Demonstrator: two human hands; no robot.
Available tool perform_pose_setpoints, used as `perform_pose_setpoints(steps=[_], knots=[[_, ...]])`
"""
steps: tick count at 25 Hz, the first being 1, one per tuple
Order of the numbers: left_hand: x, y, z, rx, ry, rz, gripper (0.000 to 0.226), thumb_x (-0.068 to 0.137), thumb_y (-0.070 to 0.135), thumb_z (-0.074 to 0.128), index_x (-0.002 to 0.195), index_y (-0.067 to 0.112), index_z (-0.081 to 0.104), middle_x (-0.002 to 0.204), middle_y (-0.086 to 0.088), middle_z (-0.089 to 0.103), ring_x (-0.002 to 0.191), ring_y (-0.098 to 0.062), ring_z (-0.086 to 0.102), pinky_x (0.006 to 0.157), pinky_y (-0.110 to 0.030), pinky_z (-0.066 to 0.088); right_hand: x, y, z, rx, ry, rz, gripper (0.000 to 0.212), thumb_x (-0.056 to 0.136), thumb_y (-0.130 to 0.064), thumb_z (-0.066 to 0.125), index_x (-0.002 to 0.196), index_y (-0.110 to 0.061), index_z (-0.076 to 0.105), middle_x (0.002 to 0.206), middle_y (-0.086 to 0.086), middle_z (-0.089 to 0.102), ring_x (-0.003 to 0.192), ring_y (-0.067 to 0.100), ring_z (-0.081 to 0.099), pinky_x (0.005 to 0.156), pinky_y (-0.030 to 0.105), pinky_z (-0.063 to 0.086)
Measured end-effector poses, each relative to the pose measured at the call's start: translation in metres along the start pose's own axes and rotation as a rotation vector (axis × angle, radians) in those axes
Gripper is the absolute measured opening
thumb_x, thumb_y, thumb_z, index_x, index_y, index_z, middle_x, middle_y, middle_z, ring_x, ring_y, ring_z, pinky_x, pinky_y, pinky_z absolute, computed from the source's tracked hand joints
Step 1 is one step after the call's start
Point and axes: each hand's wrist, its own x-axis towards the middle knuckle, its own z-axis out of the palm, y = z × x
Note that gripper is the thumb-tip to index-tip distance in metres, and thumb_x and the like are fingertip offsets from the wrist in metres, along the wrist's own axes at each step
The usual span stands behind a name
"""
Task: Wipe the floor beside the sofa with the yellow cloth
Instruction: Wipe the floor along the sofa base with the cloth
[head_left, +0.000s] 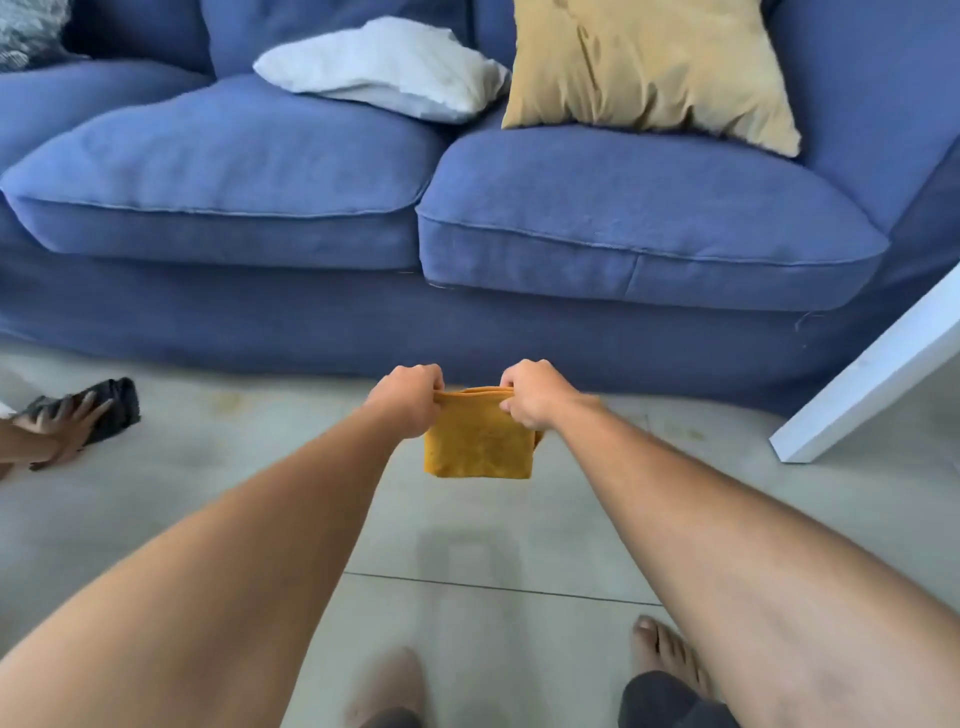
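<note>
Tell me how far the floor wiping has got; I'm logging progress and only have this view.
Done: the yellow cloth is folded and picked up. In hand: the left hand and right hand pinch its top edge, and it hangs above the tiled floor in front of the blue sofa, not touching it. Left: all of the wiping; faint stains show near the sofa base.

Bare floor (493, 525) open ahead, sofa (467, 332) behind, white table (872, 374) right, another person's hand (62, 415) left.
</note>
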Motion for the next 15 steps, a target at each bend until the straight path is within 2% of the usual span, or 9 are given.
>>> perform_pose_setpoints(steps=[4, 7, 10, 12, 13, 15], knots=[[0.055, -0.046, 0.05, -0.004, 0.025, -0.077, 0.02, 0.09, 0.011, 0.05, 0.104, 0.018, 0.063, 0.104, -0.01, 0.067, 0.085, -0.027, 0.056, 0.068, -0.034, 0.046, 0.067, 0.0, 0.056, 0.046, 0.005, -0.026, 0.013, 0.096, -0.016, 0.059, 0.102, -0.012, 0.069, 0.1, 0.012, 0.07, 0.094, 0.035, 0.067, 0.078, 0.036, 0.053], [0.091, -0.067, 0.055, -0.028, 0.22, -0.085, 0.022, 0.09, 0.009, 0.05, 0.104, 0.018, 0.065, 0.107, -0.011, 0.063, 0.096, -0.032, 0.059, 0.072, -0.034, 0.045, 0.109, -0.007, 0.068, 0.066, 0.139, -0.058, 0.013, 0.097, -0.017, 0.057, 0.106, -0.015, 0.067, 0.104, 0.012, 0.071, 0.094, 0.035, 0.065, 0.074, 0.035, 0.048], [0.113, -0.084, 0.058, -0.037, 0.378, -0.055, 0.02, 0.09, 0.009, 0.055, 0.104, 0.018, 0.065, 0.106, -0.012, 0.059, 0.098, -0.034, 0.057, 0.07, -0.034, 0.04, 0.136, -0.014, 0.075, 0.04, 0.307, -0.113, 0.012, 0.097, -0.016, 0.057, 0.104, -0.018, 0.066, 0.099, 0.01, 0.071, 0.083, 0.031, 0.057, 0.073, 0.033, 0.039], [0.115, -0.094, 0.072, -0.027, 0.342, -0.063, 0.02, 0.088, 0.013, 0.059, 0.104, 0.022, 0.067, 0.108, -0.012, 0.056, 0.101, -0.033, 0.056, 0.069, -0.034, 0.041, 0.141, -0.008, 0.091, -0.033, 0.304, -0.163, 0.011, 0.095, -0.017, 0.06, 0.103, -0.02, 0.067, 0.099, 0.009, 0.072, 0.084, 0.031, 0.057, 0.078, 0.036, 0.039], [0.111, -0.099, 0.083, 0.012, 0.259, -0.07, 0.022, 0.085, 0.015, 0.062, 0.104, 0.025, 0.067, 0.112, -0.011, 0.055, 0.107, -0.032, 0.054, 0.071, -0.035, 0.043, 0.139, -0.001, 0.104, -0.074, 0.236, -0.181, 0.014, 0.093, -0.022, 0.065, 0.107, -0.021, 0.068, 0.103, 0.009, 0.072, 0.093, 0.032, 0.06, 0.084, 0.038, 0.042], [0.098, -0.109, 0.111, 0.088, 0.057, -0.093, 0.035, 0.077, 0.019, 0.068, 0.11, 0.03, 0.066, 0.125, -0.008, 0.051, 0.119, -0.029, 0.049, 0.083, -0.038, 0.048, 0.127, 0.018, 0.135, -0.114, 0.043, -0.187, 0.038, 0.086, -0.039, 0.072, 0.12, -0.023, 0.066, 0.12, 0.009, 0.068, 0.115, 0.031, 0.057, 0.096, 0.039, 0.043]])
